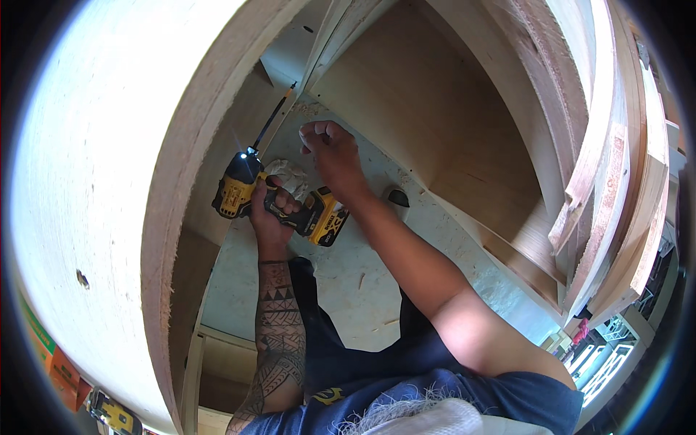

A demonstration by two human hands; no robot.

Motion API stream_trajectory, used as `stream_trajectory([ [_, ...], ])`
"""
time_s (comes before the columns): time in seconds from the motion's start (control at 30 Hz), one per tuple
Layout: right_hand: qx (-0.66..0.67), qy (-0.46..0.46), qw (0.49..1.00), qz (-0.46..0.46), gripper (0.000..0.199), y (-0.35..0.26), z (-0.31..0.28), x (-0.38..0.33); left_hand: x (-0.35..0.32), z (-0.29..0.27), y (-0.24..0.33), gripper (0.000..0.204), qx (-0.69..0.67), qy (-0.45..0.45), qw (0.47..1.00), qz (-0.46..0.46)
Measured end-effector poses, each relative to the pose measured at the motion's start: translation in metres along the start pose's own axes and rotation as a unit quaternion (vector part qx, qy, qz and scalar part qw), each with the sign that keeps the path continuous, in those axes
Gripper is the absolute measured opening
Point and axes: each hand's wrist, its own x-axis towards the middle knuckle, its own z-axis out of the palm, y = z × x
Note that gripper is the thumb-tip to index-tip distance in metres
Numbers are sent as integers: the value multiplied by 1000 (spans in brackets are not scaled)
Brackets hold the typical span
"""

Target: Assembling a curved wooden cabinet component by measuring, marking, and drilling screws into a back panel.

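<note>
My left hand (pixel 270 223) is wrapped round the handle of a yellow and black cordless driver (pixel 236 194), whose small work light is lit. A long dark bit (pixel 274 116) sticks out of it, slanting away up and to the right, its tip near the inner wooden wall. The battery end of the tool lies below my right forearm. My right hand (pixel 335 158) is raised to the right of the bit, its fingers curled together; whatever they may pinch is too small to make out. A crumpled whitish plastic bag (pixel 288 174) lies on the floor behind the driver.
Wooden panels surround me: a large pale panel (pixel 101 181) on the left, a cabinet box (pixel 449 116) ahead and stacked curved boards (pixel 616 181) at right. Wood scraps and dust lie on the grey floor (pixel 348 290). Another yellow tool (pixel 114 417) rests at lower left beside an orange box (pixel 65 378).
</note>
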Motion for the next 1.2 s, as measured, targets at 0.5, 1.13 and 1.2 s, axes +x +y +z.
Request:
stream_trajectory([
  [0.5, 33, -9, 996, 80, 32, -14, -27, -17, -4, 17, -4, 44, -2, -9, 1000, -7],
  [1.13, 109, -28, 975, 191, 33, 17, -52, -135, -59, -41, -12, 44, -109, -9, 994, 16],
  [1.2, 192, -14, 957, 219, 38, 29, -51, -146, -64, -51, -19, 43, -115, 11, 993, 13],
])
